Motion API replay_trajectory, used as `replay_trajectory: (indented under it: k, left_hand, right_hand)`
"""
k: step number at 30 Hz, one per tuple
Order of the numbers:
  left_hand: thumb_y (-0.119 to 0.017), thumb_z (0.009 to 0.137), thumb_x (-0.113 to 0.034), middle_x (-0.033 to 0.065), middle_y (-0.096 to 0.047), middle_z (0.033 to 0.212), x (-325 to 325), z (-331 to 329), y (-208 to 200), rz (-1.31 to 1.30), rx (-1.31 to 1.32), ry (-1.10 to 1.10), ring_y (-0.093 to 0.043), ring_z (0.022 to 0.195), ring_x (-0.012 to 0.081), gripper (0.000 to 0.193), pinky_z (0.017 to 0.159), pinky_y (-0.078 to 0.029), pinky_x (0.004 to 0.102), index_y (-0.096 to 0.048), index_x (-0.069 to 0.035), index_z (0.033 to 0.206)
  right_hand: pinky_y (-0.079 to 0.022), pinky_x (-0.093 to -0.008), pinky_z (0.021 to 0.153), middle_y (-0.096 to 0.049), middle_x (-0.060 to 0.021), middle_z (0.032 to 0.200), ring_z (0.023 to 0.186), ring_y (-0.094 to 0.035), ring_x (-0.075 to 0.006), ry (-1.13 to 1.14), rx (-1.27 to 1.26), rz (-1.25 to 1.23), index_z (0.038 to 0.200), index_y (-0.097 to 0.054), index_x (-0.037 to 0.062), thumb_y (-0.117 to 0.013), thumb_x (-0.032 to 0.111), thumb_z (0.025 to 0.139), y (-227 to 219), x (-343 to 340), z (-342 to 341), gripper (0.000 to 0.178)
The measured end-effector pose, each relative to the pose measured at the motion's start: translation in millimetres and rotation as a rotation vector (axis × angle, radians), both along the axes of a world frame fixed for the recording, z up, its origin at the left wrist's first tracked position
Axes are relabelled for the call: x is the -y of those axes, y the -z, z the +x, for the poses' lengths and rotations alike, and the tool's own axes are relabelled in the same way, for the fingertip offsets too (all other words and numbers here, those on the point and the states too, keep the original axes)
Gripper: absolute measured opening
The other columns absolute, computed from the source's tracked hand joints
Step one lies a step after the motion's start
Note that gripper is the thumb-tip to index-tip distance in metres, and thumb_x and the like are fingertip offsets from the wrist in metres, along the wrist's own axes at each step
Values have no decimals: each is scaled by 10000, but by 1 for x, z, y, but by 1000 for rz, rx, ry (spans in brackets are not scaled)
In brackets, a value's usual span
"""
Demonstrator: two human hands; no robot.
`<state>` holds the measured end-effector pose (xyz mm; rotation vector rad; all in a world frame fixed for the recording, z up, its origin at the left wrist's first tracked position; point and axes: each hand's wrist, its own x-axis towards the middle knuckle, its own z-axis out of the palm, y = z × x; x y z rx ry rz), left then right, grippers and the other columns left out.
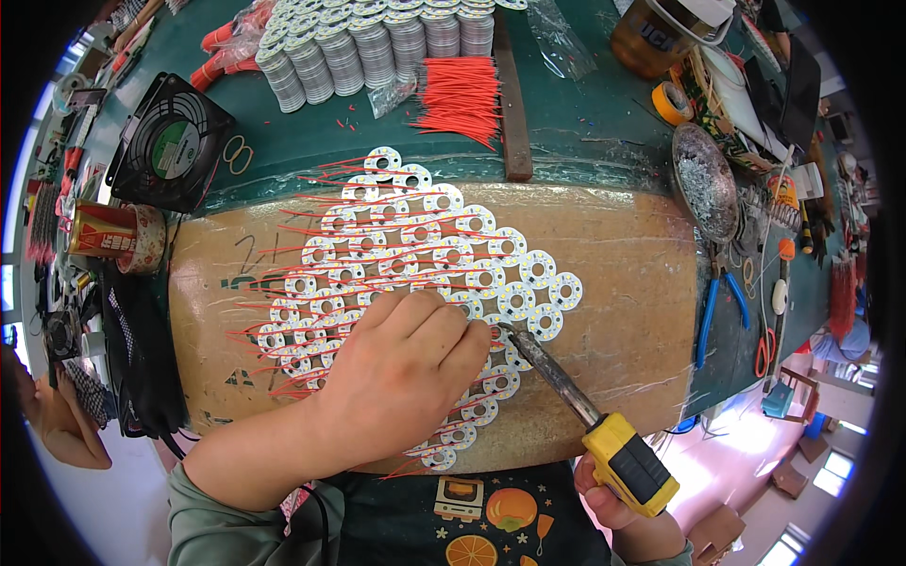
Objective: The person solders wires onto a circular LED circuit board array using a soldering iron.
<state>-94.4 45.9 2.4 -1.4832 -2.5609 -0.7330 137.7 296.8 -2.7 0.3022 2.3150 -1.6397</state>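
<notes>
Small round white ring-shaped LED boards (516,301) lie in slanting rows on a brown cardboard sheet (623,245). Thin red wires (300,230) stretch across many of them toward the left. Over the middle of the rows, my left hand (401,363) is closed with its fingertips pinched low at the boards; whatever they grip is hidden beneath them. My right hand (606,498), at the lower right, grips a soldering iron (634,464) by its yellow and black handle. Its dark metal tip reaches a board just right of my left fingers.
Behind the cardboard stand stacks of ring boards (392,47) and a pile of cut red wires (460,94), beside a dark bar (514,123). A black fan (170,141) and a can (104,229) are at left. Rightward lie a metal dish (706,184), blue-handled pliers (708,316) and a tape roll (672,102).
</notes>
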Motion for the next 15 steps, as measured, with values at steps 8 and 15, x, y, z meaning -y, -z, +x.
replay_trajectory:
  k: [8, 15]
  left_hand:
    - [-692, 755, -85, 52, -626, 929, -1, 1, -6, -37, 23, -19, -635, 900, 239, 284, 784, -506, 371, -721, -50, 1035]
    - [-696, 754, -81, 55, -625, 930, 0, 1, -6, -44, 29, -16, -635, 901, 243, 282, 788, -508, 373, -719, -49, 1034]
  right_hand:
    - [-437, -389, 488, -574, -26, 649, 555, -603, -285, 2, -19, 28, 735, -596, 166, -731, 480, 848, -4, 4, -6, 360]
    - [-439, -390, 488, -575, -24, 643, 553, -606, -287, -9, -51, 64, 730, -598, 171, -729, 490, 845, -4, 3, -7, 363]
